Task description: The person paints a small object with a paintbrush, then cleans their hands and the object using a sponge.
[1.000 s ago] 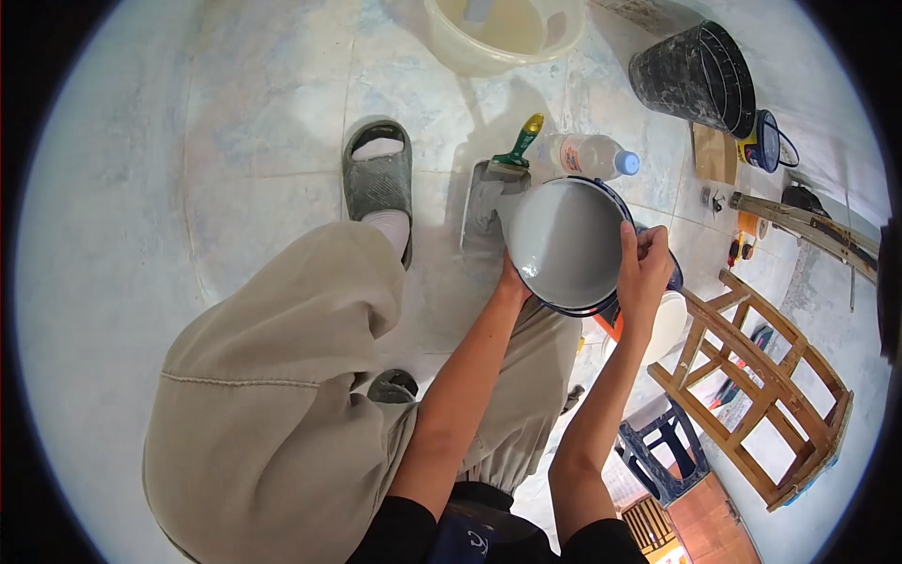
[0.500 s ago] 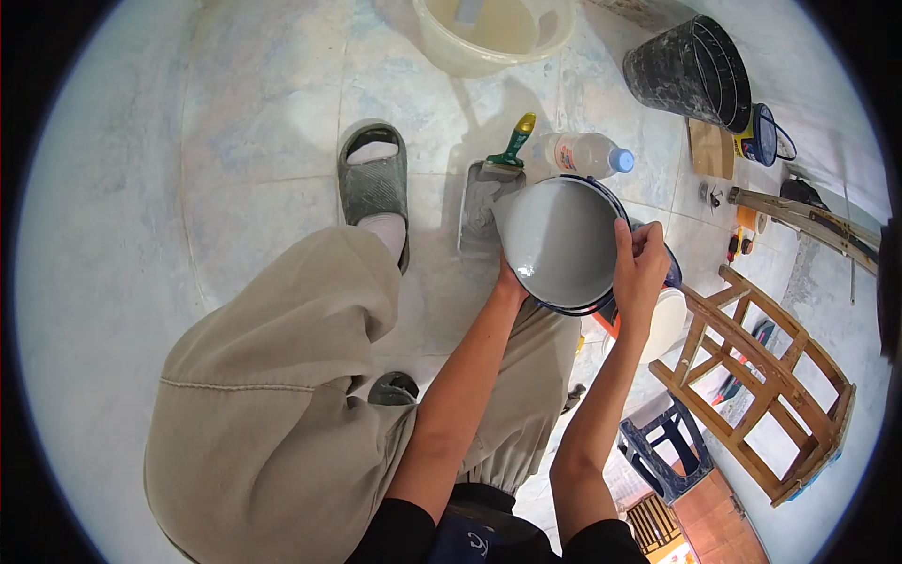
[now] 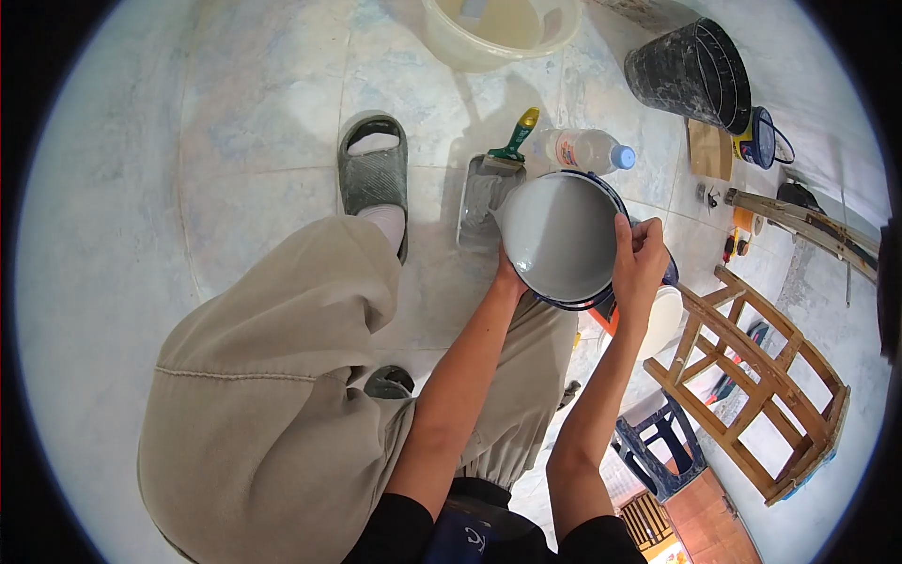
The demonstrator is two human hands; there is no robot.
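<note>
A bucket (image 3: 611,191) of grey paint (image 3: 568,235) is tilted to the left, its lip over a paint tray (image 3: 461,209) on the floor. Grey paint reaches from the lip towards the tray, which has grey paint in it. Supporting the bucket's near left side is my left hand (image 3: 509,271), its fingers mostly hidden underneath. My right hand (image 3: 642,258) grips the rim on the right, thumb at the edge. A brush (image 3: 512,141) with a green and yellow handle rests across the tray's far end. Beside it lies a clear plastic bottle (image 3: 587,150) with a blue cap.
A whitish tub (image 3: 470,52) stands at the far side, and a black bucket (image 3: 681,75) lies at the upper right. Along the right are a small blue-handled pail (image 3: 756,139), a wooden stool (image 3: 752,385) and a dark blue plastic stool (image 3: 662,451). My slippered foot (image 3: 373,179) is left of the tray.
The view has shifted slightly. Both hands keep their hold on the bucket, which remains tilted over the tray.
</note>
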